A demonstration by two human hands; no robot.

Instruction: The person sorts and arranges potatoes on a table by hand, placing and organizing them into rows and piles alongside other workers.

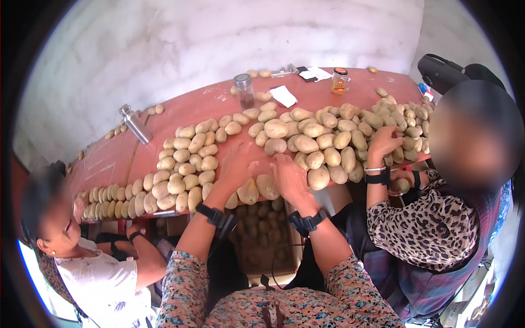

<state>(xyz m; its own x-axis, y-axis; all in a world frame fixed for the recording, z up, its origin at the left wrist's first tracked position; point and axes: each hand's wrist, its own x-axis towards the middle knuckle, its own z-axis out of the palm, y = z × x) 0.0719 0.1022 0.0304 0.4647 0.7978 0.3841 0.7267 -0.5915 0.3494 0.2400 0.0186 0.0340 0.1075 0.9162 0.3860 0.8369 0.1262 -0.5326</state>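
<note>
My left hand (239, 165) is over the red tabletop (257, 164), fingers stretched out and nothing seen in them. To its left, potatoes (186, 158) lie in close rows. My right hand (291, 177) has its fingers apart and slightly bent, close to a potato (275, 146) at the near edge of a large heap of potatoes (328, 136). Between my wrists, a potato (248, 191) and another potato (267, 187) lie at the front edge of the table. Both my wrists wear black straps.
A person on the right has a hand (385, 143) on the heap; another person sits at left. Behind the potatoes stand a steel bottle (135, 124), a lidded clear jar (244, 92), white paper (284, 96) and a glass mug (339, 82). Under the table is a box of potatoes (262, 229).
</note>
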